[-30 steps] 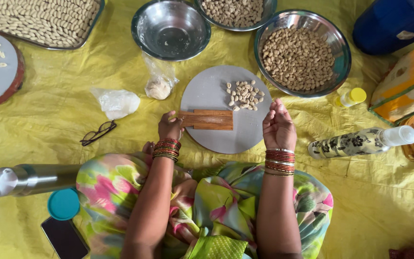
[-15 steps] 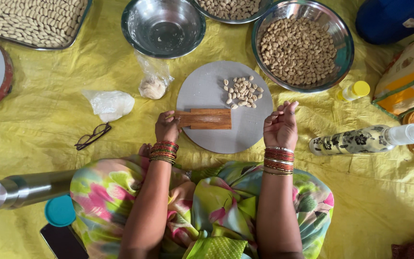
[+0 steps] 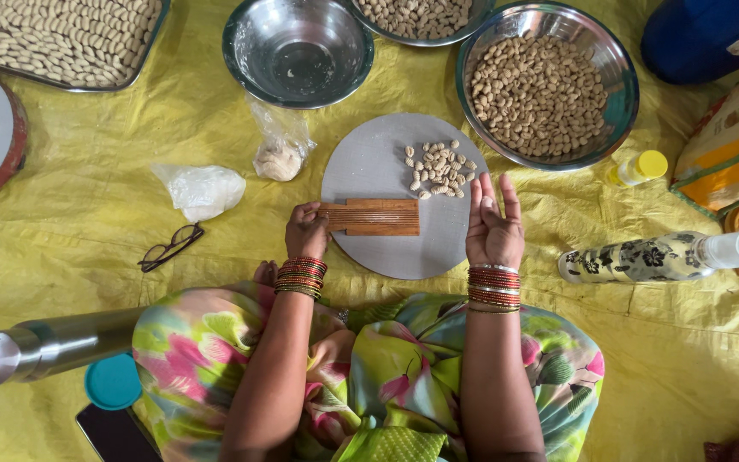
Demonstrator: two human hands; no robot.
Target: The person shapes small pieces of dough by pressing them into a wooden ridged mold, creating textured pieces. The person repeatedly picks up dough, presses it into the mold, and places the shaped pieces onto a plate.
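Board (image 3: 374, 216) between hands, left-gripped.

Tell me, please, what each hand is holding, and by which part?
The left hand grips the ridged wooden board by its left end. The right hand is open above the round grey slab, holding nothing.

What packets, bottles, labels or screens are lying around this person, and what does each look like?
Clear plastic bag: left of the grey board, holding a pale lump.
Crumpled white bag: further left.
Patterned bottle: lying at right, black floral print, clear cap.
Small yellow-capped bottle: beside the steel bowl.
Dark phone: bottom left, screen blank.
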